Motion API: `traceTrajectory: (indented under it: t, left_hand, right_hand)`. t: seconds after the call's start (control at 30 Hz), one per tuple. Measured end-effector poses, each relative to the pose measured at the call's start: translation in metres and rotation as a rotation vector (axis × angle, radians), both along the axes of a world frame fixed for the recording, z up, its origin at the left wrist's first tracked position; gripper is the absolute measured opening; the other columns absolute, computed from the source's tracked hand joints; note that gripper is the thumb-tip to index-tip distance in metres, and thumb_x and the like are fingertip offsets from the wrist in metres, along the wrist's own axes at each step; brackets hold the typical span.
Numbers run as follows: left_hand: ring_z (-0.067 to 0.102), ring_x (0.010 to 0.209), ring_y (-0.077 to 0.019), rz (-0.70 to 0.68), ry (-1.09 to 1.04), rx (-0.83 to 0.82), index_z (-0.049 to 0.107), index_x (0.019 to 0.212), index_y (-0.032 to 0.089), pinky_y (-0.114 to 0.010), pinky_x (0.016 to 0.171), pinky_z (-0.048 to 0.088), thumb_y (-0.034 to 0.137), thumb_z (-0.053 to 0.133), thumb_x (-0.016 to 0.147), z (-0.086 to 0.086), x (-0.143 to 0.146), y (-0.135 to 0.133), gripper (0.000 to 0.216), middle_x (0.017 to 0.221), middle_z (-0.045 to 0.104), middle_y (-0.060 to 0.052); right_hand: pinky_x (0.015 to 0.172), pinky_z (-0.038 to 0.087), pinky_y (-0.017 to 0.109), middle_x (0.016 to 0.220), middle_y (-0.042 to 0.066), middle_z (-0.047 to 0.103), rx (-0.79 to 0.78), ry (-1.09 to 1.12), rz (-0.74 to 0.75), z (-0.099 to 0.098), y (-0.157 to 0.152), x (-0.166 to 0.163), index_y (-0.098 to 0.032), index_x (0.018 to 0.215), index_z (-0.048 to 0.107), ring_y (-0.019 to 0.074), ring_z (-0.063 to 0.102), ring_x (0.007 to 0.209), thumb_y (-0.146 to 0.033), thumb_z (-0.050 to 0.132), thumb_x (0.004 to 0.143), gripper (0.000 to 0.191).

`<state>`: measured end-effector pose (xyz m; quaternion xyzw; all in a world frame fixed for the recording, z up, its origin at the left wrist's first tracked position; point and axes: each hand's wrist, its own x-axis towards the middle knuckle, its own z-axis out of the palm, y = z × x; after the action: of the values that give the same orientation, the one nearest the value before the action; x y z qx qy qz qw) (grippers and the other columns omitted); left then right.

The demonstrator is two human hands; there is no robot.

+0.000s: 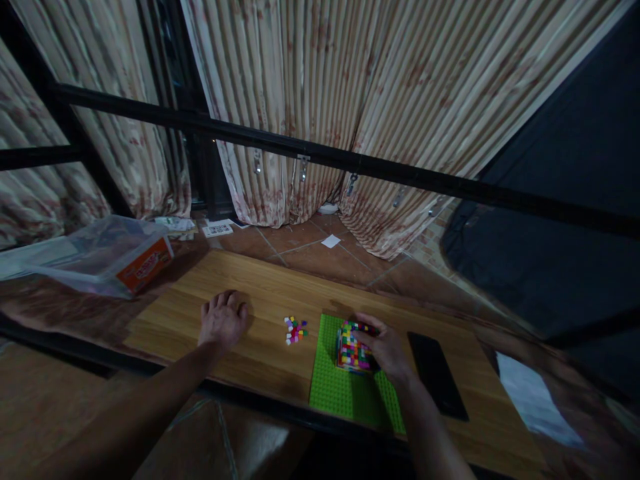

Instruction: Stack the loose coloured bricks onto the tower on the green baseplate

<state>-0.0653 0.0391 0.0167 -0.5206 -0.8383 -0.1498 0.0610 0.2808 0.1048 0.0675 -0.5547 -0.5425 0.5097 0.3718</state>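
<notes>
A multicoloured block of small bricks (351,348) stands on a green baseplate (336,390) on the wooden table (270,300). My right hand (386,348) rests against the block's right side, fingers curled over its top edge. My left hand (223,320) lies palm down on the bare table, well left of the plate, fingers spread and holding nothing. A small heap of loose coloured bricks (295,330) sits between my left hand and the plate.
A black phone (437,383) lies flat right of the baseplate. A clear plastic box with an orange label (117,257) sits on the floor at the left. A black rail (350,163) crosses in front of the curtains. Papers (217,230) lie on the tiles.
</notes>
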Motion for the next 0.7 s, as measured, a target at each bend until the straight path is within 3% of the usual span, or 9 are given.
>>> traceTrajectory:
  t: [0.17, 0.4, 0.7]
  left_hand:
    - [0.047, 0.125, -0.0307, 0.001, -0.003, -0.012, 0.057, 0.127, 0.014, -0.045, 0.101, 0.035, 0.038, 0.033, 0.092, 0.001, 0.0, 0.0, 0.049, 0.136, 0.056, -0.013]
    - [0.048, 0.123, -0.0304, 0.002, -0.004, -0.016, 0.058, 0.126, 0.015, -0.045, 0.101, 0.035, 0.038, 0.033, 0.092, 0.003, 0.001, 0.0, 0.048, 0.136, 0.056, -0.013]
    - [0.048, 0.122, -0.0313, -0.007, -0.003, -0.015, 0.058, 0.125, 0.015, -0.046, 0.099, 0.036, 0.038, 0.034, 0.091, 0.002, 0.001, 0.0, 0.048, 0.136, 0.056, -0.013]
  right_hand:
    - [0.071, 0.058, 0.037, 0.095, 0.006, 0.077, -0.011, 0.007, 0.031, 0.0, 0.0, 0.003, -0.021, 0.11, 0.072, 0.0264, 0.072, 0.082, -0.036, 0.084, 0.055, 0.058]
    - [0.075, 0.057, 0.038, 0.112, 0.008, 0.073, 0.028, 0.061, 0.028, -0.005, 0.0, 0.011, -0.023, 0.105, 0.074, 0.0276, 0.07, 0.093, -0.052, 0.082, 0.058, 0.056]
    - [0.071, 0.055, 0.035, 0.094, 0.006, 0.076, 0.027, 0.062, -0.032, -0.015, 0.004, 0.007, -0.021, 0.098, 0.076, 0.0233, 0.07, 0.08, -0.052, 0.082, 0.058, 0.051]
